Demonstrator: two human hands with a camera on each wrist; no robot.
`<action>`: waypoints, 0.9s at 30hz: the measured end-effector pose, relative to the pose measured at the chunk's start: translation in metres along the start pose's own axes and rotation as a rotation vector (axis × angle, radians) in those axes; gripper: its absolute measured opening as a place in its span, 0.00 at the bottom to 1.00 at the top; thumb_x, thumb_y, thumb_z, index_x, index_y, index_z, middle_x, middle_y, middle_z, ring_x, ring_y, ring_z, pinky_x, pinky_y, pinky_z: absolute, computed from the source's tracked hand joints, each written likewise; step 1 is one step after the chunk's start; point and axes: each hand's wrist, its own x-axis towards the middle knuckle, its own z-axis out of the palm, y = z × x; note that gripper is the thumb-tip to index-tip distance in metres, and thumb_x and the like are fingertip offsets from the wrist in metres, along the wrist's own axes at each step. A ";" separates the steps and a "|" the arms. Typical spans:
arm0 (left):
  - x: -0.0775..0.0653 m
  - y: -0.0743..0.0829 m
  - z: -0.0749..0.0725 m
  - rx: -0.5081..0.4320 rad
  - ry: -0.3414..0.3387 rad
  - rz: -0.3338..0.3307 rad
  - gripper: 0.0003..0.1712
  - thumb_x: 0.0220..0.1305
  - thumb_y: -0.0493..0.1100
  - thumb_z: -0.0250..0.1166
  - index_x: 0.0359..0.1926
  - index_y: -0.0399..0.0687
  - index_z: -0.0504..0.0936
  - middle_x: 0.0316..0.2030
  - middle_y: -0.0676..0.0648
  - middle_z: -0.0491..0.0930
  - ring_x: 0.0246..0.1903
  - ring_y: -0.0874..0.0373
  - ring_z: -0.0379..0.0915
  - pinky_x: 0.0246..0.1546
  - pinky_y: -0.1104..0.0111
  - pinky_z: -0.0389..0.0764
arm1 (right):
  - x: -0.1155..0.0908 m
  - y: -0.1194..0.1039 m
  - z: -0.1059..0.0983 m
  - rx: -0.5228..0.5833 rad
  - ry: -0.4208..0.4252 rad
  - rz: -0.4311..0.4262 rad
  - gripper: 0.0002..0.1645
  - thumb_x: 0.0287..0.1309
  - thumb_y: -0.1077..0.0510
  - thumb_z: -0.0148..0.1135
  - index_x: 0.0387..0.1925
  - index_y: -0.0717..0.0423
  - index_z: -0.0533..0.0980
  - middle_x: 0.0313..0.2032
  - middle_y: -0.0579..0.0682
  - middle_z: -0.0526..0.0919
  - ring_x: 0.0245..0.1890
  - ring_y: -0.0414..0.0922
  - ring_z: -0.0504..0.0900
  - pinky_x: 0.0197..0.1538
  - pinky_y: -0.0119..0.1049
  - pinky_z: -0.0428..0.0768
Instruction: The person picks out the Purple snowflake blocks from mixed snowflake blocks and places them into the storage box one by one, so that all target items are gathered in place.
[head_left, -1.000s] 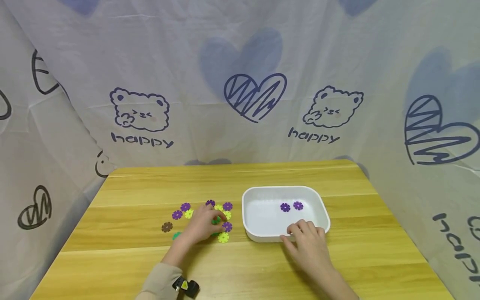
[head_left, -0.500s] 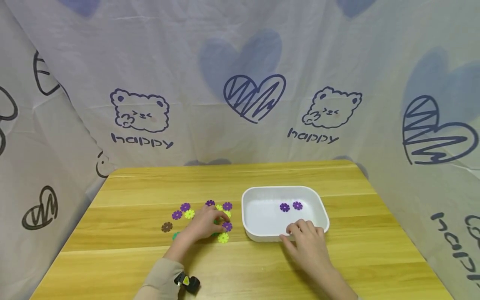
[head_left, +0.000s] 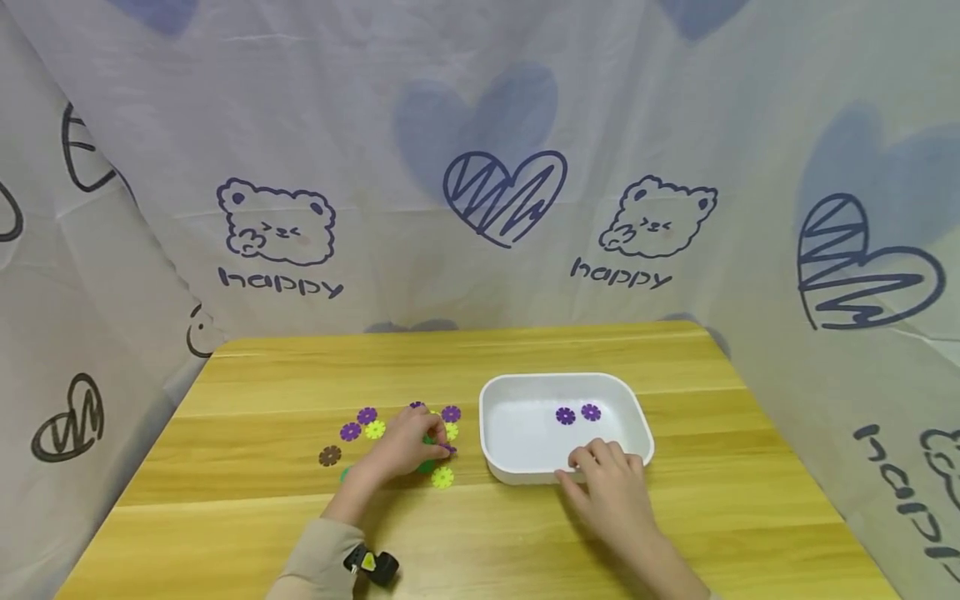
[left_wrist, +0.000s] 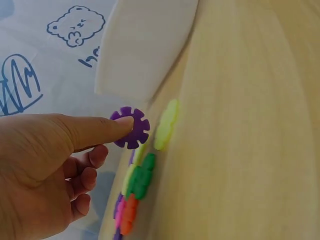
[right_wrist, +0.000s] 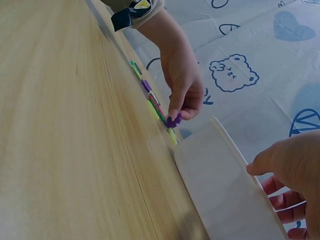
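Left hand [left_wrist: 45, 167]: notched purple disc [left_wrist: 140, 132]

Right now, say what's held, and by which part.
The left hand pinches a purple disc, thumb reaching from edge to middle; the right hand holds the white tray by its near rim.

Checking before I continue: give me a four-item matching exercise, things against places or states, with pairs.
1. Left hand
2. Right hand
3. Brown notched disc
4. White rounded-rectangular tray

A. Contains two purple notched discs
B. Pinches one purple notched disc
C. Leftmost disc in the head view
D. Astride the tray's near rim

Pairs: 1-B, 2-D, 3-C, 4-A
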 end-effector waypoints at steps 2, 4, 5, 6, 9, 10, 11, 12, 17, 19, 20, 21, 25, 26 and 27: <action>0.000 0.003 -0.003 -0.006 0.002 -0.004 0.12 0.54 0.47 0.73 0.24 0.57 0.76 0.32 0.54 0.74 0.40 0.55 0.65 0.50 0.53 0.66 | 0.000 0.000 0.000 -0.003 -0.014 0.004 0.14 0.49 0.46 0.73 0.31 0.47 0.78 0.31 0.41 0.75 0.34 0.42 0.70 0.43 0.42 0.66; 0.001 0.006 -0.007 -0.005 0.014 -0.006 0.12 0.53 0.47 0.74 0.24 0.58 0.76 0.32 0.53 0.74 0.39 0.56 0.65 0.47 0.56 0.66 | 0.000 0.001 0.000 -0.005 -0.022 0.003 0.13 0.50 0.46 0.72 0.31 0.46 0.78 0.31 0.41 0.75 0.34 0.42 0.70 0.43 0.41 0.66; 0.002 0.008 -0.009 -0.001 0.024 -0.003 0.12 0.53 0.47 0.74 0.24 0.57 0.76 0.31 0.53 0.74 0.38 0.56 0.65 0.45 0.58 0.66 | 0.000 0.001 0.000 -0.005 -0.023 0.002 0.13 0.50 0.46 0.72 0.31 0.46 0.78 0.31 0.41 0.75 0.34 0.42 0.70 0.43 0.41 0.66; 0.003 0.010 -0.012 0.004 0.036 0.000 0.12 0.53 0.47 0.74 0.24 0.57 0.77 0.31 0.53 0.74 0.38 0.56 0.65 0.44 0.59 0.66 | 0.000 0.001 0.000 -0.004 -0.023 0.000 0.13 0.50 0.46 0.72 0.31 0.46 0.78 0.31 0.41 0.75 0.34 0.42 0.70 0.43 0.41 0.66; 0.008 0.017 -0.019 0.023 0.083 0.025 0.11 0.54 0.48 0.73 0.25 0.57 0.77 0.32 0.51 0.75 0.37 0.57 0.64 0.42 0.61 0.65 | 0.000 0.001 0.000 -0.005 -0.008 -0.006 0.13 0.49 0.46 0.73 0.31 0.46 0.78 0.31 0.42 0.75 0.34 0.42 0.70 0.43 0.41 0.66; 0.010 0.020 -0.022 0.023 0.098 0.035 0.11 0.54 0.49 0.73 0.25 0.57 0.77 0.32 0.50 0.76 0.37 0.57 0.65 0.42 0.61 0.65 | 0.000 0.001 0.000 -0.006 -0.001 -0.008 0.14 0.49 0.47 0.73 0.30 0.46 0.78 0.31 0.42 0.75 0.34 0.42 0.70 0.43 0.41 0.66; 0.012 0.023 -0.024 0.025 0.110 0.046 0.11 0.54 0.49 0.73 0.25 0.57 0.77 0.33 0.49 0.76 0.37 0.57 0.65 0.42 0.61 0.64 | 0.000 0.001 0.000 -0.006 0.004 -0.010 0.14 0.48 0.47 0.74 0.30 0.46 0.78 0.31 0.42 0.75 0.34 0.42 0.71 0.43 0.41 0.66; 0.014 0.026 -0.027 0.022 0.124 0.055 0.11 0.54 0.49 0.73 0.25 0.56 0.77 0.33 0.49 0.77 0.36 0.57 0.65 0.42 0.61 0.65 | 0.000 0.001 0.000 -0.007 0.010 -0.013 0.14 0.48 0.47 0.74 0.30 0.47 0.77 0.31 0.42 0.75 0.34 0.42 0.71 0.43 0.41 0.67; 0.024 0.041 -0.035 0.040 0.173 0.107 0.12 0.54 0.51 0.74 0.25 0.57 0.77 0.32 0.50 0.77 0.36 0.57 0.66 0.41 0.62 0.66 | -0.001 0.000 -0.002 -0.010 0.017 -0.016 0.14 0.47 0.47 0.75 0.30 0.47 0.77 0.31 0.43 0.75 0.34 0.42 0.71 0.43 0.42 0.67; 0.029 0.048 -0.037 0.068 0.177 0.125 0.12 0.54 0.53 0.73 0.25 0.58 0.77 0.32 0.51 0.77 0.37 0.57 0.67 0.41 0.63 0.66 | -0.001 0.000 -0.003 -0.011 0.019 -0.015 0.14 0.47 0.48 0.75 0.30 0.47 0.77 0.31 0.43 0.75 0.34 0.41 0.71 0.43 0.41 0.67; 0.032 0.051 -0.038 0.082 0.177 0.133 0.13 0.54 0.54 0.73 0.25 0.58 0.78 0.33 0.51 0.77 0.37 0.57 0.67 0.41 0.63 0.66 | -0.001 0.000 -0.003 -0.010 0.022 -0.017 0.14 0.47 0.48 0.75 0.30 0.47 0.77 0.31 0.43 0.76 0.33 0.41 0.71 0.43 0.41 0.67; 0.035 0.054 -0.039 0.097 0.176 0.144 0.13 0.55 0.55 0.72 0.25 0.58 0.78 0.33 0.52 0.77 0.36 0.57 0.66 0.41 0.63 0.67 | -0.001 0.000 -0.002 -0.009 0.026 -0.018 0.14 0.47 0.48 0.75 0.30 0.47 0.77 0.31 0.43 0.76 0.33 0.41 0.71 0.43 0.41 0.66; 0.045 0.067 -0.039 0.131 0.172 0.178 0.13 0.55 0.57 0.72 0.25 0.58 0.79 0.33 0.52 0.79 0.36 0.56 0.67 0.40 0.63 0.67 | 0.000 0.001 -0.001 -0.007 0.041 -0.030 0.14 0.47 0.48 0.75 0.30 0.47 0.77 0.31 0.42 0.76 0.33 0.41 0.71 0.43 0.40 0.66; 0.048 0.070 -0.038 0.136 0.171 0.187 0.13 0.55 0.57 0.72 0.25 0.58 0.79 0.33 0.51 0.79 0.36 0.56 0.67 0.40 0.63 0.67 | 0.000 0.001 -0.001 -0.007 0.043 -0.031 0.14 0.47 0.47 0.75 0.29 0.47 0.77 0.31 0.42 0.76 0.33 0.41 0.71 0.42 0.40 0.66; 0.051 0.072 -0.037 0.140 0.164 0.193 0.14 0.55 0.57 0.71 0.25 0.58 0.79 0.33 0.50 0.80 0.35 0.56 0.67 0.40 0.63 0.67 | 0.000 0.001 0.000 -0.006 0.042 -0.030 0.14 0.47 0.48 0.75 0.29 0.46 0.77 0.30 0.42 0.75 0.33 0.41 0.71 0.42 0.40 0.66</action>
